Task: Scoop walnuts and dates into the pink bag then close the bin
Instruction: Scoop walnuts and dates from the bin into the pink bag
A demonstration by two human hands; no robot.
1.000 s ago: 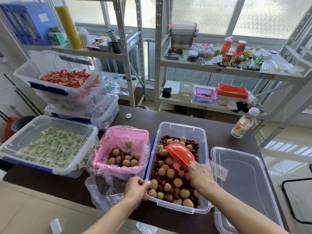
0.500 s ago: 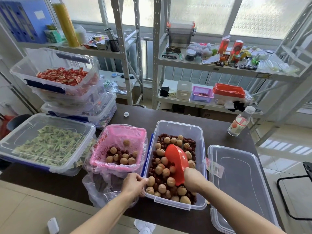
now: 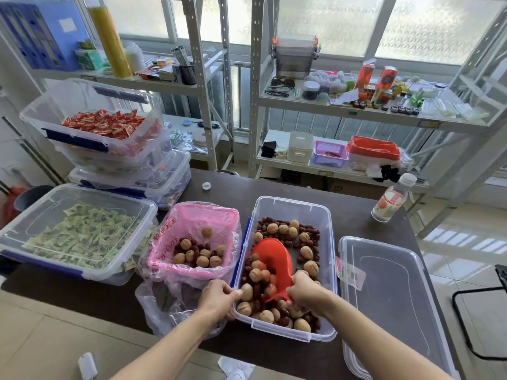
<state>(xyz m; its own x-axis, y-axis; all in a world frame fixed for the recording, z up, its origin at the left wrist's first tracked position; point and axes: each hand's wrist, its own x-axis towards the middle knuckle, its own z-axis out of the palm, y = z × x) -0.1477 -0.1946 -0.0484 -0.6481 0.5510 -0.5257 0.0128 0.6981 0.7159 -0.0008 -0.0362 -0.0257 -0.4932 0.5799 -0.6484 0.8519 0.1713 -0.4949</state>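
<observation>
A clear plastic bin (image 3: 285, 204) of walnuts and dark red dates sits in the middle of the dark table. My right hand (image 3: 304, 293) grips the handle of a red scoop (image 3: 274, 259), whose bowl lies tilted in the bin with walnuts and dates in it. My left hand (image 3: 218, 297) pinches the bin's near left rim. Left of the bin stands the pink bag (image 3: 170, 242), lined in a pink basket, with several walnuts and dates at its bottom. The bin's clear lid (image 3: 397, 283) lies flat to the right.
A closed bin of green packets (image 3: 74, 231) stands at the left, stacked bins with red packets (image 3: 104, 124) behind it. A water bottle (image 3: 392, 198) and a small white cap (image 3: 206, 185) sit at the table's far side. Metal shelves (image 3: 329, 105) stand beyond.
The scoop has swung from pointing down into the nuts to lying tilted toward me with nuts in it. My right hand has drawn back toward the bin's near end.
</observation>
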